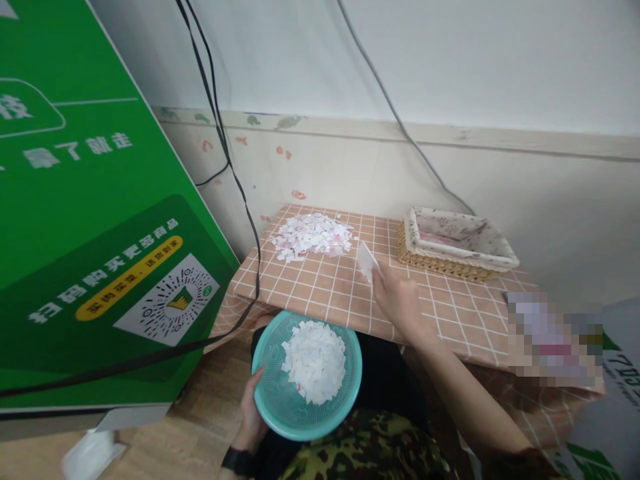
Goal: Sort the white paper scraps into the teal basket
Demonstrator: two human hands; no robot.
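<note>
My left hand (253, 403) grips the left rim of a teal plastic colander (273, 407), thumb over the edge, holding it at my lap below the table's front edge. Inside it lies a heap of small white paper pieces (316, 363). Over the table, my right hand (399, 293) is closed on a flat white card (369, 261), which stands tilted near the tabletop. To the left of the card, a spread pile of paper scraps (314, 235), white with some pink, lies on the checked tablecloth (320, 287).
At the back right of the table stands a cloth-lined wicker basket (450, 267). A blurred-out item (550, 337) lies at the right end. Black cables (245, 193) hang on the left before a large green cabinet (100, 200). A grey cable (395, 113) runs down the wall.
</note>
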